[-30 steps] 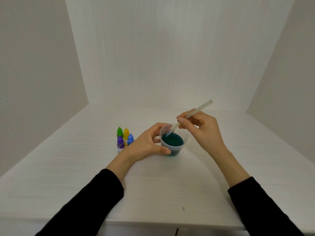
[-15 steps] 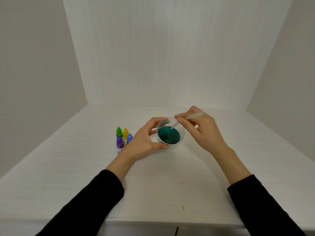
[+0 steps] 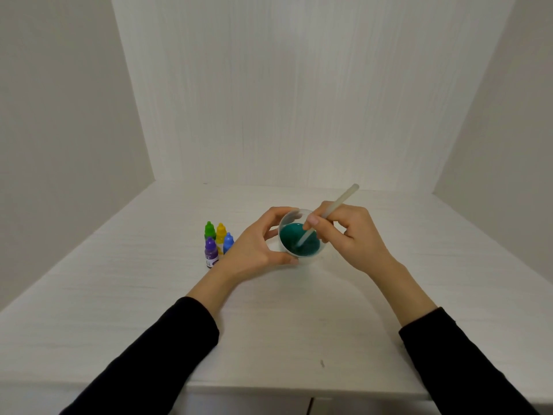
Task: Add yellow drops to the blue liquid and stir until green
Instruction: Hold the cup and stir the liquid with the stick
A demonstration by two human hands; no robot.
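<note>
Four small dropper bottles stand grouped on the white worktop [image 3: 125, 295]: green-capped bottle [image 3: 210, 230], yellow-capped bottle [image 3: 221, 232], blue-capped bottle [image 3: 228, 242], purple-capped bottle [image 3: 211, 253]. Just right of them, the left hand [image 3: 254, 250] grips a clear cup [image 3: 317, 259], tilted toward the viewer, containing teal-green liquid [image 3: 294, 239]. Right hand [image 3: 350, 235] pinches a pale stir stick [image 3: 341, 202], its lower end dipped in the liquid. Both sleeves are black.

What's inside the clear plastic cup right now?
The clear plastic cup holds dark teal-green liquid, with the lower end of a pale translucent stirring stick dipped in. The right hand pinches the stick; the left hand holds the cup. The cup's bottom is hidden.
</note>
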